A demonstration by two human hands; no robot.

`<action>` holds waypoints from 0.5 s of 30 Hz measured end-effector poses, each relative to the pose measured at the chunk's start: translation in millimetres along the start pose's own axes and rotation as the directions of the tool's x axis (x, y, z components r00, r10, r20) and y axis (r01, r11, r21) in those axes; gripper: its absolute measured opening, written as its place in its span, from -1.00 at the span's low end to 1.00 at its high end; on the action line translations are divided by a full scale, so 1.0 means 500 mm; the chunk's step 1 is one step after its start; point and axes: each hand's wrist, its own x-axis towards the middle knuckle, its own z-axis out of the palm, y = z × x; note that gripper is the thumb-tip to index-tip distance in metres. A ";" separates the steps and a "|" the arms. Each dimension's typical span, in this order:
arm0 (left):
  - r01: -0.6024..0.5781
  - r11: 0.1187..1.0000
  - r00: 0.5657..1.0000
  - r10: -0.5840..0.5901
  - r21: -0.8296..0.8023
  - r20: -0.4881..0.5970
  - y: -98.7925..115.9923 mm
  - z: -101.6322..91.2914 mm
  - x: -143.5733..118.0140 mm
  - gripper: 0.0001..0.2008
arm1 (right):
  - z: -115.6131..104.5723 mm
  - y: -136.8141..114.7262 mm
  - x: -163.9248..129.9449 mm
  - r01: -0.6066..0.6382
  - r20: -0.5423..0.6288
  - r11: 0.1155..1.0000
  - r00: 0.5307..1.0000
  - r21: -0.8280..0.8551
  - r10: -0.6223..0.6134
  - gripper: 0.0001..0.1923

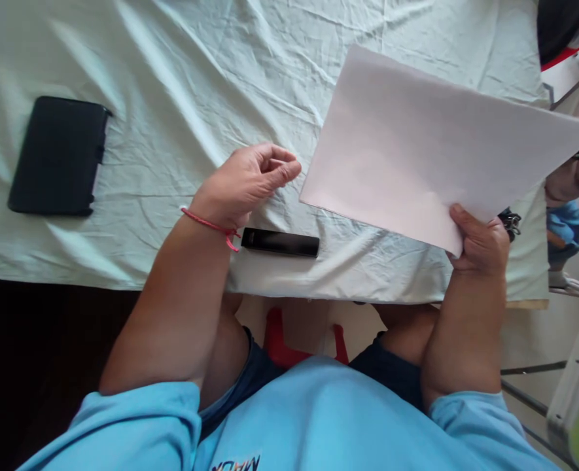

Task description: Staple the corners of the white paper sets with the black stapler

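My right hand [483,242] grips white paper [417,144] by its near right corner, thumb on top and the other fingers beneath. The paper is held tilted above the cloth; its edge looks like more than one sheet, but I cannot count them. My left hand [254,176] hovers just left of the paper, apart from it, thumb and fingertips drawn together with nothing visible between them. Below that hand, a slim black stapler-like object [280,243] lies lengthwise near the table's front edge. Black binder clips [511,222] show partly behind my right hand.
A pale green, wrinkled cloth [181,85] covers the table. On the left lies a flat black rectangular case [58,157]. Another person's arm [571,176] appears at the far right, by a metal frame [534,399]. A red stool [282,343] is under me.
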 end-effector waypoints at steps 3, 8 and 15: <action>0.018 1.000 0.990 -0.019 0.007 0.137 0.008 0.008 -0.010 -0.71 | 0.003 -0.001 -0.001 0.006 0.021 1.000 1.000 0.011 -0.006 -0.52; -0.022 0.991 0.980 -0.005 0.135 0.197 0.015 0.013 -0.019 -0.57 | 0.009 -0.002 -0.003 0.009 0.011 1.000 1.000 0.011 -0.009 -0.50; -0.049 0.999 0.988 0.046 0.014 0.144 0.018 0.015 -0.019 -0.57 | 0.007 0.007 0.007 0.015 0.013 0.999 1.000 0.039 -0.016 -0.49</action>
